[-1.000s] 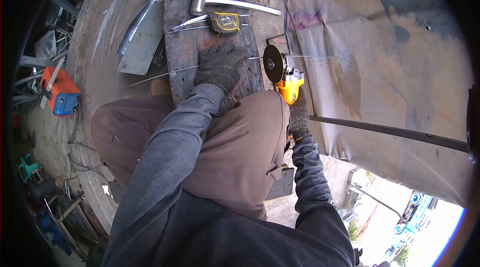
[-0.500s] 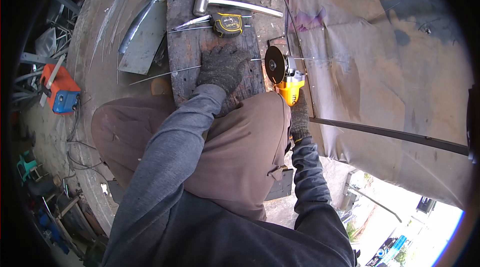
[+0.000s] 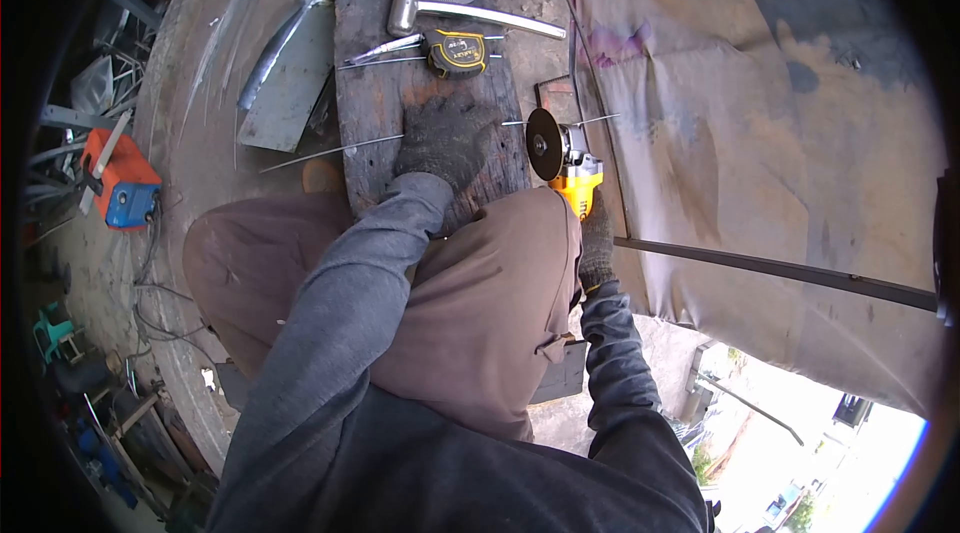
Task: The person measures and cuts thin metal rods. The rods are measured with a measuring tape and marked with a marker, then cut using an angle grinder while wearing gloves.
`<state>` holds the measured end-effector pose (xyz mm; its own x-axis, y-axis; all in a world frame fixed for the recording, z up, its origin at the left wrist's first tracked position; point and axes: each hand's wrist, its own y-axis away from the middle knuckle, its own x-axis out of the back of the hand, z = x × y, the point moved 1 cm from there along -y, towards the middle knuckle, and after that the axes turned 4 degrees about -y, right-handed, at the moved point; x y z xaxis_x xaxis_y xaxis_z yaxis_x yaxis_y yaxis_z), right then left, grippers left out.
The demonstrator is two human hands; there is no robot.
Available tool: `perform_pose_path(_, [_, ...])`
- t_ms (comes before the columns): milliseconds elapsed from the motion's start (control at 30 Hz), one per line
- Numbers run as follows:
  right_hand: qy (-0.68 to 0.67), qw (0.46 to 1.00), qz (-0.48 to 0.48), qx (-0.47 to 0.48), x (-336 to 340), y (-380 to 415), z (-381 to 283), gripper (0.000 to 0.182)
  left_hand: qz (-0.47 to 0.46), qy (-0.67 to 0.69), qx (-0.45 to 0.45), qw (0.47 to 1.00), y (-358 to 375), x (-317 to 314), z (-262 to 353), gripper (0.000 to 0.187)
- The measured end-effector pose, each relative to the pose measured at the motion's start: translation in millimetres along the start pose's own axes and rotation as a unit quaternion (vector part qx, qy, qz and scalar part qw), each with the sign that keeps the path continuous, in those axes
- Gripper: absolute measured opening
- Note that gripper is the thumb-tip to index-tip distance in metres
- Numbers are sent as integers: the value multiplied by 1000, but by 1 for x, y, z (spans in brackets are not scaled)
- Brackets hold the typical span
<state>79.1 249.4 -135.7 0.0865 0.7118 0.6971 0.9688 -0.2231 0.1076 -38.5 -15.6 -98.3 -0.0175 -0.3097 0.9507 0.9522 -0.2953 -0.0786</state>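
Over the plank [image 3: 370, 98], the left hand [image 3: 442, 145] is covering a metal rod [image 3: 330, 154]; how far closed cannot be told. At right, the right hand [image 3: 597, 245] is gripping an angle grinder [image 3: 577, 195], its disc [image 3: 543, 147] standing near the rod's right part.

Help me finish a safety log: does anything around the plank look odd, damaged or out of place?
Mainly the grinder in the right hand: no guard shows around the visible edge of its disc, which looks odd so near the knee. The sheet beside the plank also has purplish stains.
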Motion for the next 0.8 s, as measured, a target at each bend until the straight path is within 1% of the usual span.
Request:
perform_pose_path(67, [-179, 983, 17, -22, -7, 6, -2, 52, 56, -20, 7, 998, 2, -4, 1, 34])
perform_pose_path(100, [-150, 988, 34, -31, -8, 4, 5, 53, 55, -22, 7, 998, 2, -3, 1, 34])
perform_pose_path(167, [-135, 989, 42, -42, 9, 8, -28, 54, 20, -6, 10, 1000, 2, 1, 2, 34])
perform_pose_path(200, [-118, 990, 50, -52, 15, 10, -40, 55, 19, -8, 7, 1000, 3, 0, 2, 34])
perform_pose_path(233, [-108, 989, 100, -21, 14, 8, -37, 56, 31, 12, 12, 999, 4, 0, 2, 33])
perform_pose_path(267, [-116, 987, 103, -36, 21, 10, -41, 54, 44, 32, 17, 998, 4, -1, 2, 32])
perform_pose_path(300, [-175, 978, 102, -49, 28, 11, -42, 53, 44, 30, 13, 999, 5, -2, 1, 32])
perform_pose_path(333, [-234, 965, 101, -63, 36, 13, -42, 51, 81, 27, 13, 996, 6, -3, 2, 31])
perform_pose_path(367, [-248, 960, 111, -66, 44, 14, -45, 51, 119, 24, 13, 993, 7, -4, 2, 30])
perform_pose_path(400, [-246, 959, 135, -46, 51, 15, -47, 49, 118, 23, 7, 993, 8, -4, 1, 30])
perform_pose_path(467, [-307, 938, 155, -36, 67, 24, -54, 46, 114, 28, 8, 993, 10, -2, -1, 28])
perform_pose_path(500, [-311, 936, 163, -28, 74, 28, -59, 42, 114, 27, 1, 993, 12, 1, 1, 28])
perform_pose_path(567, [-331, 927, 177, -22, 86, 38, -72, 42, 84, 41, 25, 995, 14, 9, 3, 32])
perform_pose_path(600, [-348, 919, 184, -18, 90, 42, -76, 41, 86, 40, 20, 995, 14, 8, 1, 32])
perform_pose_path(667, [-357, 915, 188, -11, 98, 45, -75, 41, 113, 43, 9, 993, 16, 0, -4, 31])
perform_pose_path(800, [-378, 903, 201, 20, 109, 34, -85, 46, 133, 19, 1, 991, 22, 5, -3, 31])
